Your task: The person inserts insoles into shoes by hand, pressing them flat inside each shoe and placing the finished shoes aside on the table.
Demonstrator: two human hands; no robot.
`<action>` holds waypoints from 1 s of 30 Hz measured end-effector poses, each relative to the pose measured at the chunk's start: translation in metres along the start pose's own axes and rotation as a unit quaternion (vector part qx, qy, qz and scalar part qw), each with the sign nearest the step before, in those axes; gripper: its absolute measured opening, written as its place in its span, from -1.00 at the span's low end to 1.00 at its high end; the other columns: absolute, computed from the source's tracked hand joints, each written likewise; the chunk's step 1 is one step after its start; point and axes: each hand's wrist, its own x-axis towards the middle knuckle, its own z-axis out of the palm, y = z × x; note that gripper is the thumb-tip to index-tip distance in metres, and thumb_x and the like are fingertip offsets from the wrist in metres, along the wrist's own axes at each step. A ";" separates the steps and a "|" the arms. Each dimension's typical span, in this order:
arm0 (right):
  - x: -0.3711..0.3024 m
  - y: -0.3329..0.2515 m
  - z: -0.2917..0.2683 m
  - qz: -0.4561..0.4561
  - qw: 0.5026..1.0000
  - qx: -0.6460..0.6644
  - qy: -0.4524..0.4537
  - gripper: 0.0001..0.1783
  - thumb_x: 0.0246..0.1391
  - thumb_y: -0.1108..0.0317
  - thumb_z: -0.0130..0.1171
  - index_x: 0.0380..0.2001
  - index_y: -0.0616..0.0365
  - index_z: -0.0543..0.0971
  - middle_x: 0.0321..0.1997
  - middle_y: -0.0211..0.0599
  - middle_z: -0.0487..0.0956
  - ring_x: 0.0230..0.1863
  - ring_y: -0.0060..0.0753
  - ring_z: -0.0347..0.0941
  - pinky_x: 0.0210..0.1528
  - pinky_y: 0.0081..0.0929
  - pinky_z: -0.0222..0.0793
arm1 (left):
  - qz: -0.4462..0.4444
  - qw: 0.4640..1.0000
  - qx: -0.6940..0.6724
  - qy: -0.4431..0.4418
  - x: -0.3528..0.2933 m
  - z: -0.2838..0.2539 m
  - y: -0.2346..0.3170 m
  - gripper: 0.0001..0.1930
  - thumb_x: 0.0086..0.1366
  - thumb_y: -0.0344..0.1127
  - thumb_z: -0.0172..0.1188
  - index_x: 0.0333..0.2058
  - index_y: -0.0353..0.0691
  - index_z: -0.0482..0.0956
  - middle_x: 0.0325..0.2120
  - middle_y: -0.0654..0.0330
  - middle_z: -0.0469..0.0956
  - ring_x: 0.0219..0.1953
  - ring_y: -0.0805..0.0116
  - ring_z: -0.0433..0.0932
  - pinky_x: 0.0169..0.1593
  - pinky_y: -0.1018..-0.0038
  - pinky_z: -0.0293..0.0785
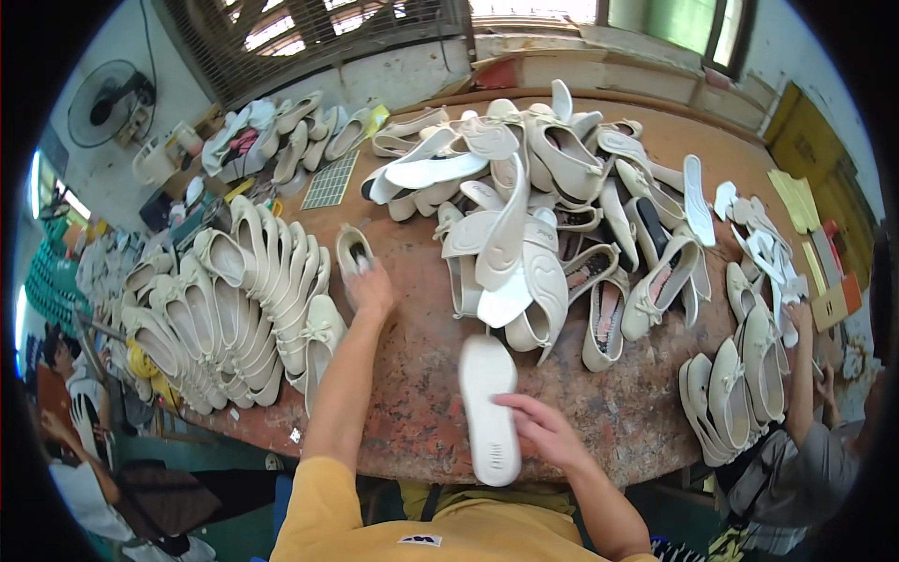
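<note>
My left hand (372,288) reaches out to the left middle of the table and grips a cream ballet flat (354,249). The hand covers the near part of this shoe, and its opening faces up. Close to my body, my right hand (546,433) pinches the right edge of a white insole (489,398). The insole is held upright over the table's front edge, with a small embossed mark at its lower end. Just left of my left forearm stands another cream flat with a bow (322,339).
Nested rows of cream flats (220,314) fill the table's left side. A heap of flats and insoles (534,201) covers the far middle. More shoes (735,384) stand at the right, beside a co-worker's arm (801,375). A green gridded sheet (330,181) lies at the back left.
</note>
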 end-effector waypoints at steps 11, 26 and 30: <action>-0.071 -0.032 -0.034 -0.134 0.944 -0.028 0.300 -0.56 0.10 0.34 0.28 0.03 0.35 0.64 -0.07 -0.17 0.70 -0.10 -0.26 0.68 0.06 -0.30 0.59 | 0.187 0.786 -0.537 -0.241 -0.312 -0.047 0.062 -0.12 0.27 -0.06 0.55 0.45 -0.17 0.31 0.19 -0.22 0.59 0.24 -0.36 0.56 0.34 -0.09 0.45; -0.006 -0.028 -0.024 -0.106 0.795 -0.581 -0.139 -0.69 0.06 0.34 0.45 -0.08 0.01 0.73 -0.09 -0.19 0.69 0.01 0.04 0.66 0.03 -0.05 0.60 | 0.279 0.839 -0.464 -0.049 -0.335 -0.012 -0.011 -0.36 0.05 -0.31 0.70 0.14 -0.20 0.68 0.31 0.01 0.54 0.28 -0.04 0.61 0.33 0.13 0.57; 0.020 -0.007 0.004 -0.122 0.735 -0.634 -0.205 -0.71 0.14 0.30 0.37 -0.05 -0.10 0.81 -0.12 -0.22 0.72 -0.01 0.05 0.70 0.00 -0.02 0.64 | 0.193 0.868 -0.458 -0.016 -0.342 -0.021 -0.024 -0.34 0.05 -0.27 0.73 0.16 -0.20 0.71 0.15 0.13 0.60 0.11 0.22 0.67 0.06 0.33 0.71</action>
